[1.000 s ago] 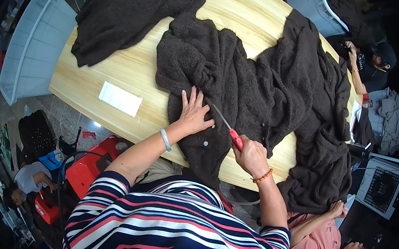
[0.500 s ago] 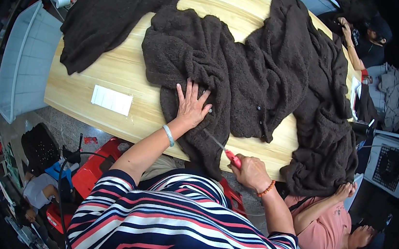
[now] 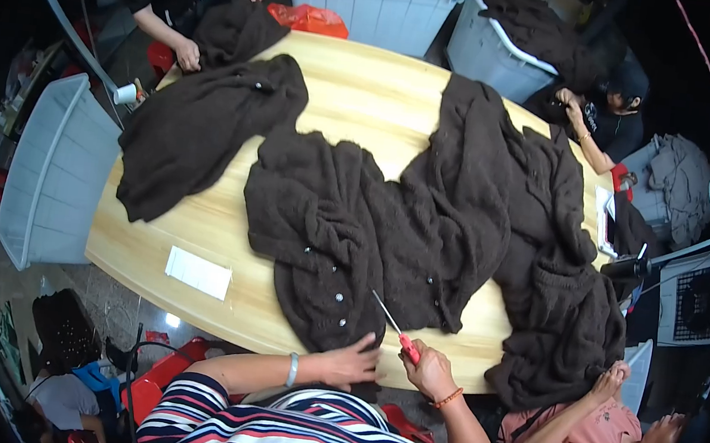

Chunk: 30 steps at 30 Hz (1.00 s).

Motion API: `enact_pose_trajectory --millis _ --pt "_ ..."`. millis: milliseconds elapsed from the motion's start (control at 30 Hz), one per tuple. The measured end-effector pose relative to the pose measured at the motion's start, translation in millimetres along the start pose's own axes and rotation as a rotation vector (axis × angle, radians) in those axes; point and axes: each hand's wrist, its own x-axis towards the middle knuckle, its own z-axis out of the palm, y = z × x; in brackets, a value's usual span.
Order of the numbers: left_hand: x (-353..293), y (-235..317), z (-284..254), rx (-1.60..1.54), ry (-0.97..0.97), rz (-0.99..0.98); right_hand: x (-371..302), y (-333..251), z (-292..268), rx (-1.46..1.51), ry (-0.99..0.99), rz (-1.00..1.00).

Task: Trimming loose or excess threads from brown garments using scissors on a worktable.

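A dark brown knitted cardigan (image 3: 313, 208) lies bunched on the table before me, with several shiny buttons (image 3: 339, 297) along its front. At its near edge is my left hand (image 3: 349, 362), fingers stretched out and holding nothing that I can see. To its right my right hand (image 3: 430, 372) is closed around the red handle of a tool with a long thin metal shaft (image 3: 393, 315). The shaft points up and left, its tip over the cardigan; whether it touches the fabric I cannot tell. More dark brown knitwear (image 3: 479, 191) spreads to the right.
A white paper slip (image 3: 198, 272) lies on the wooden table (image 3: 388, 74) at left. Another dark garment (image 3: 208, 141) lies far left, near a standing person's hands (image 3: 189, 55). Two people sit along the right side, handling dark cloth. Large pale bins (image 3: 56, 181) stand around the table.
My view has tilted up, showing more of the far side. My left hand has moved off the buttons to the cardigan's near edge. The tool stays in my right hand.
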Motion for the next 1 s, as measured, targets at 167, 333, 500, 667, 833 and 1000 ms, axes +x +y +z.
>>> enact_pose_trajectory --millis 167,333,500,667,833,1000 --pt "-2 -5 30 0.105 -0.034 0.104 1 7 -3 -0.084 0.032 -0.021" --pt "1 -12 24 0.035 -0.079 -0.194 2 12 -2 -0.086 0.036 -0.026" --pt "-34 -75 -107 -0.32 1.286 -0.769 11 7 -15 -0.043 0.221 -0.072" --pt "-171 -60 -249 -1.141 2.337 -0.4 22 2 -33 -0.026 0.303 -0.08" --pt "-202 -22 -167 -1.093 2.055 -0.682 32 -8 -19 -0.039 0.147 -0.047" --pt "-161 20 -24 -1.945 1.359 -0.794 44 -22 -2 -0.121 0.025 -0.194"
